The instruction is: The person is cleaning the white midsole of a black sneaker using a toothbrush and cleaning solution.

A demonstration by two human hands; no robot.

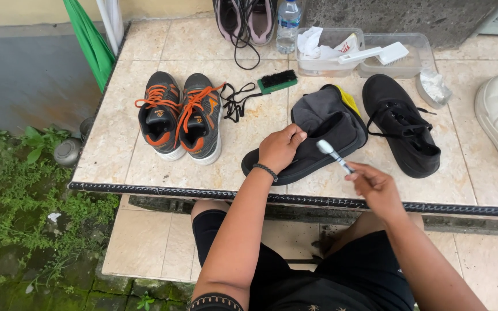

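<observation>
Pinning one black shoe point(318, 144), left hand point(280, 147) closed — right hand point(376, 184) grips one small brush point(334, 154).

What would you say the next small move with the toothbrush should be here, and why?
Probably lowering the toothbrush onto the black shoe. The right hand holds the brush by its handle with the head raised just above the shoe, while the left hand presses down on the shoe, steadying it on the tiled table.

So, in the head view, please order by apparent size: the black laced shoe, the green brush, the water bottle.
1. black laced shoe, clearly largest.
2. water bottle and green brush look alike; the bottle is cut by the frame edge, so unranked.
</observation>
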